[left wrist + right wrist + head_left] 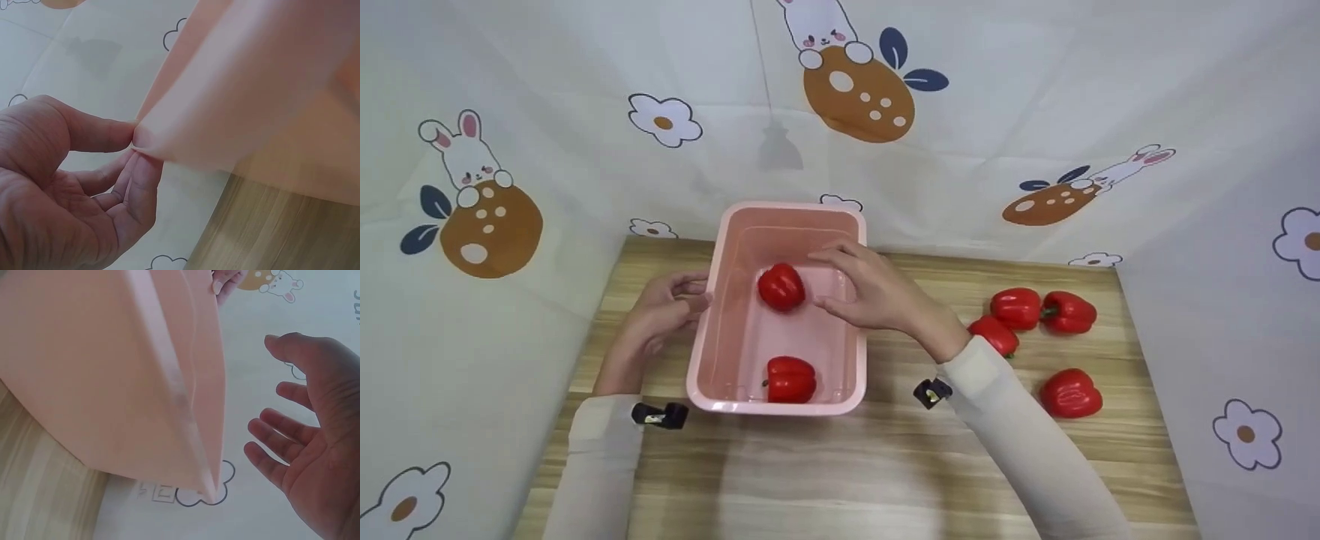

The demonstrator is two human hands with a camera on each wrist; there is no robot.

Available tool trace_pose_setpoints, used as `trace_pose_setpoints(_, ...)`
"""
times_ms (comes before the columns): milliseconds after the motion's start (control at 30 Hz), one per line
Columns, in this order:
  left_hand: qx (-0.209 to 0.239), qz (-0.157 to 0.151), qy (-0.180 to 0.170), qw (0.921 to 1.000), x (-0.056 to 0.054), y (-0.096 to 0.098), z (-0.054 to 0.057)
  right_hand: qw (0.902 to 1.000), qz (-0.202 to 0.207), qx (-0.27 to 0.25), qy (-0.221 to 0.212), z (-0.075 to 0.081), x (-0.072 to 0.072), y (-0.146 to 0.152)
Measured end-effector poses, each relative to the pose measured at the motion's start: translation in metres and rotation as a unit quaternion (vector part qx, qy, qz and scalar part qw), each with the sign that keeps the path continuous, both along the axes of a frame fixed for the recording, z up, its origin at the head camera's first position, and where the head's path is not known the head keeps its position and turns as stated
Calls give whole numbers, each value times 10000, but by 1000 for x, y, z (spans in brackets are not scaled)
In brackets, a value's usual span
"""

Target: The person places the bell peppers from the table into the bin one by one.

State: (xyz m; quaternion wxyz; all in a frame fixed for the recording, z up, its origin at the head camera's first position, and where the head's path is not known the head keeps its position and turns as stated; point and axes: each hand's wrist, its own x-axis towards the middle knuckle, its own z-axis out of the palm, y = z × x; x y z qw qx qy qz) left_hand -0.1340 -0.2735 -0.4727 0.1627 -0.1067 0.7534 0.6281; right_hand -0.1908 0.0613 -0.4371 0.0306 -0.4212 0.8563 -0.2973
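Observation:
A pink plastic bin (780, 406) stands on the wooden table, with one red bell pepper (781, 288) near its middle and another red bell pepper (790, 380) at its near end. My left hand (664, 309) pinches the bin's left rim between thumb and fingers, as the left wrist view shows at the pink edge (147, 138). Over the bin's right side hovers my right hand (877, 289), fingers spread and relaxed, with nothing in it. In the right wrist view the right hand (315, 439) is apart from the bin wall (101, 382).
To the right on the wooden table (840, 480) lie several more red bell peppers, including one pepper (1071, 393) nearer the front and one pepper (994, 335) partly behind the right forearm. White cloth (720, 60) printed with rabbits and flowers walls the back and both sides.

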Motion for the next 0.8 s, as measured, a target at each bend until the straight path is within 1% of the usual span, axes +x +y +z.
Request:
trace_pose_setpoints(167, -64, -1, 19, 10000, 1, -1, -2, 9999, -93, -102, -104, -7, 1, 8)
trace_pose_setpoints(400, -54, -12, -10, 10000, 3, -1, -2, 9976, -461, -386, -335, -17, 6, 24)
trace_pose_setpoints(567, 21, 9, -76, 10000, 3, 2, -5, 9920, -737, -870, -541, -29, 13, 37)
trace_pose_setpoints(700, 75, 36, -151, 9999, 1, 2, -5, 9864, -1002, -1193, -519, -36, 19, 47)
trace_pose_setpoints(800, 50, 79, -185, 9998, 0, 1, -4, 9833, -1200, -1293, -451, -39, 22, 55)
